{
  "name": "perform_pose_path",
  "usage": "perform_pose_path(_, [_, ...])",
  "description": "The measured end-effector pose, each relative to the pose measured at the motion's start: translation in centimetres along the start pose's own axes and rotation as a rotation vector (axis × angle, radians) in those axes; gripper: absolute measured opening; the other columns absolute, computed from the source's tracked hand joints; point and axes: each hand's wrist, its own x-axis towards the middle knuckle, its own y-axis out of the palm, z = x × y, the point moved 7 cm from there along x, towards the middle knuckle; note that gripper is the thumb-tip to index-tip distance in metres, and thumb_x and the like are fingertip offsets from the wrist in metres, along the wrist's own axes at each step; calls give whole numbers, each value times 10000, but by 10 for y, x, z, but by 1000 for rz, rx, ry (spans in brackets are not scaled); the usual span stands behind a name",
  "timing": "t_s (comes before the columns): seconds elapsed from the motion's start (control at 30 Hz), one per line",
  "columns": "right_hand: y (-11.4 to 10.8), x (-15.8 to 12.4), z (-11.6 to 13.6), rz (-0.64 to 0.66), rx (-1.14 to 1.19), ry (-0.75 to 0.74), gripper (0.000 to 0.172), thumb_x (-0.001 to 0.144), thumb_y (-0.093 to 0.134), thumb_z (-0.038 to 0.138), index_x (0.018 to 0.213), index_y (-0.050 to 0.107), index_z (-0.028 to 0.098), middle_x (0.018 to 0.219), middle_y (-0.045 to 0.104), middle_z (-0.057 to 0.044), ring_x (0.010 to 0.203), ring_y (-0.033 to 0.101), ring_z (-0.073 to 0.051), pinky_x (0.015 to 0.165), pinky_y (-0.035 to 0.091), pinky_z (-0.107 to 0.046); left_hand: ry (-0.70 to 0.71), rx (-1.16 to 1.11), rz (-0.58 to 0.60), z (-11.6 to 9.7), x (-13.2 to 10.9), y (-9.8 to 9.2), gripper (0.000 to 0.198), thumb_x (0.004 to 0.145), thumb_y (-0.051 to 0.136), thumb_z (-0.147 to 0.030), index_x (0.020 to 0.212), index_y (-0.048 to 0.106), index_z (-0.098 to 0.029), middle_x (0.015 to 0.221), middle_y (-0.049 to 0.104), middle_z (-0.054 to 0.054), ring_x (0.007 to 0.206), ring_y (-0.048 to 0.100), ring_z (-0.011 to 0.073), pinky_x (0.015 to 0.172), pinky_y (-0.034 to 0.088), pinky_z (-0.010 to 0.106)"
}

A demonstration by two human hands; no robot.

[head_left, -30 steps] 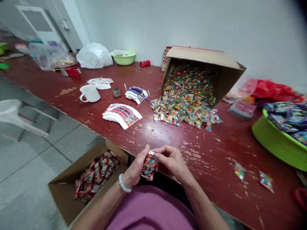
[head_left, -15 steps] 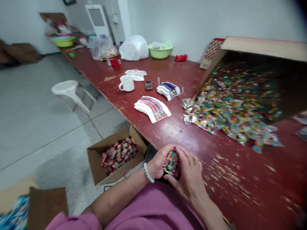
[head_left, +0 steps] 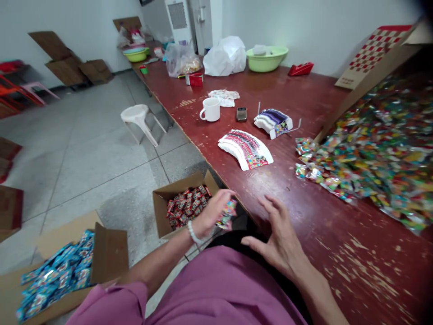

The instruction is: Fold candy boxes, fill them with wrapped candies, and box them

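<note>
My left hand point(head_left: 212, 212), with a beaded bracelet at the wrist, grips a small colourful candy box point(head_left: 227, 215), blurred by motion, between the table edge and a cardboard box point(head_left: 161, 204) of similar red and black packets. My right hand point(head_left: 279, 234) is apart from it, fingers spread and holding nothing, over the near edge of the red table point(head_left: 257, 189). On the table ahead lies a fanned stack of flat red and white cartons point(head_left: 245, 148). A second stack, purple and white point(head_left: 273, 122), lies behind it.
To the right, a big carton spills clear-wrapped sweets point(head_left: 368, 158). A white mug point(head_left: 210, 109), a dark phone-like device point(head_left: 241, 114) and a green basin point(head_left: 266, 59) stand farther back. On the floor are a white stool point(head_left: 137, 115) and a box of blue packets point(head_left: 64, 271).
Both hands were together around the candy box; my right hand has let go and opened. My left hand carries the box leftward toward the floor carton. The view has turned left.
</note>
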Motion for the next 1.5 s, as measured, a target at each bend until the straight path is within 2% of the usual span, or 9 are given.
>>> perform_pose_path(0.1, [-18,-6,-36,-140,-29,97,561,856,632,473,1331,477,218,1320,489,-153,1207,516,-310,991,463,-515,38,374,-244,-9,-9,-86,395,825,579,-523,1044,649,-201,984,675,58,908,619,218,767,494,298])
perform_pose_path(0.2, [-23,-16,-69,-223,-48,190,399,893,591,401,1240,549,208,1158,595,-123,944,629,-245,845,537,-442,97,517,-323,-21,-8,-126,412,813,607,-485,1098,640,-190,1038,680,70,1000,596,246,847,476,325])
perform_pose_path(0.33, [-13,-20,-77,-235,-173,165,272,913,553,356,1125,602,193,1075,652,-114,944,621,-260,838,517,-438,409,970,-374,-60,25,-71,347,925,469,-377,1180,608,-188,1089,668,70,967,606,201,903,452,318])
perform_pose_path(0.43, [-8,-19,-71,-217,-206,118,219,919,546,319,1089,613,198,1060,660,-105,968,608,-261,853,502,-425,506,1065,-372,-84,66,-8,366,907,523,-383,1228,590,-222,1201,613,78,1087,538,234,986,387,353])
perform_pose_path(0.53, [-10,-19,-69,-220,-168,121,189,920,541,268,1084,609,202,1038,662,-94,949,608,-246,843,502,-403,524,1165,-417,-102,106,27,444,884,551,-434,1276,553,-226,1268,532,136,1152,453,314,945,374,430])
perform_pose_path(0.83, [-10,-17,-75,-205,-84,171,179,905,548,209,1068,621,214,1020,666,-84,922,604,-247,823,485,-393,451,1302,-401,-113,154,24,519,778,652,-551,1122,585,-168,1179,525,187,1098,449,361,852,375,426])
perform_pose_path(1.07, [-12,-16,-76,-224,-56,197,163,879,559,186,1020,637,212,987,680,-79,910,614,-246,815,479,-378,485,1140,-385,-108,140,28,373,789,673,-386,1101,571,-210,1111,602,127,1102,493,330,915,349,420])
perform_pose_path(1.27, [-12,-17,-78,-250,0,236,164,868,556,212,997,657,211,966,685,-75,901,624,-243,830,483,-382,439,806,-294,-93,137,21,193,769,658,-318,930,620,-218,755,628,4,764,602,205,696,432,293])
perform_pose_path(1.5, [-23,-16,-110,-461,343,614,510,825,595,379,1286,540,168,1055,693,-97,726,663,-194,729,529,-345,337,403,-30,-58,105,49,249,721,668,-365,859,605,-166,569,586,-44,447,514,112,422,393,210])
